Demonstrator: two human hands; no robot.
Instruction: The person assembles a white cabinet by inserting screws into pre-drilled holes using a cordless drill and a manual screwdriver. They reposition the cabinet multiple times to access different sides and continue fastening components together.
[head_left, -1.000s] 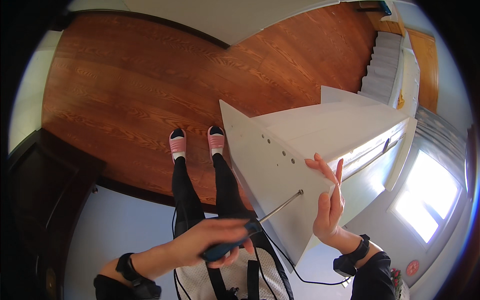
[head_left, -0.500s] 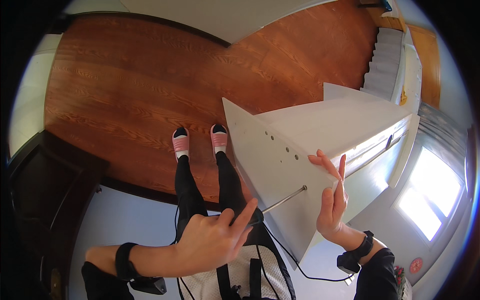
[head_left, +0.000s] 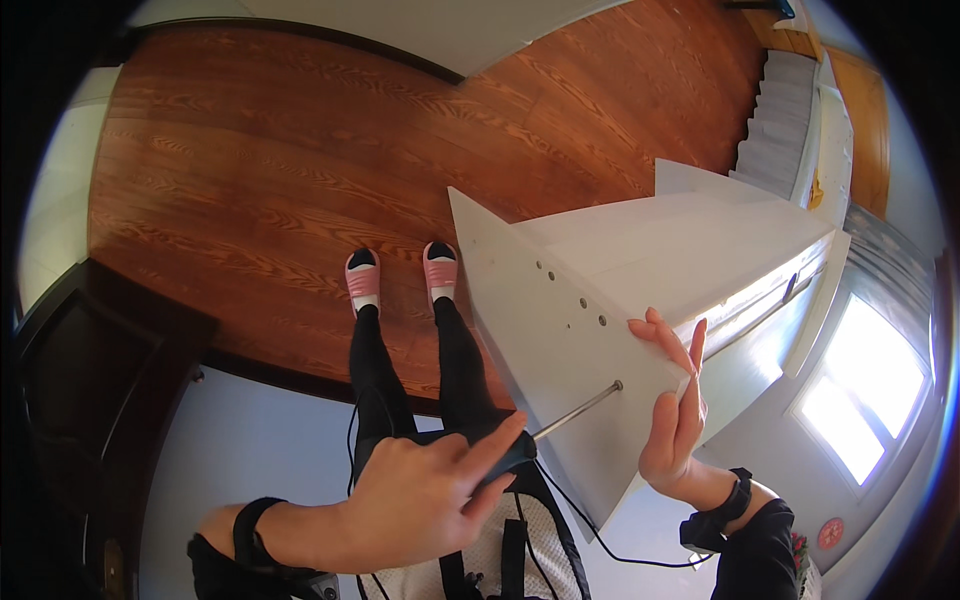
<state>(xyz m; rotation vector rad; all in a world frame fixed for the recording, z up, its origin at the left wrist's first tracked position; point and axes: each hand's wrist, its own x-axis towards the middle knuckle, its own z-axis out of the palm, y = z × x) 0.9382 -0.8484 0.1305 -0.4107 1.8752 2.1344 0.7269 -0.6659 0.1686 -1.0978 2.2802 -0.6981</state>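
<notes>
Left hand [head_left: 425,495] wraps the dark handle of a screwdriver [head_left: 540,430], index finger stretched forward along the handle toward the shaft; the handle sits mostly hidden under the fingers, only its front end showing. The metal shaft runs up and to the right from that grip, tip pressed into a hole in the side face of a white cabinet panel [head_left: 545,350], below a row of small drilled holes. Left forearm comes in from the lower edge, nearly level, with a black wristband. Right hand [head_left: 672,405] is just right of the tip, fingers loosely open and pointing up, palm against the panel's near edge, bracing it and clasping nothing. Right wrist has a black band, dark sleeve below. The panel is part of a white cabinet [head_left: 700,250] tipped on its side on the wooden floor [head_left: 250,180]. Pink slippers [head_left: 400,272] stand on the floor just left of the panel.
</notes>
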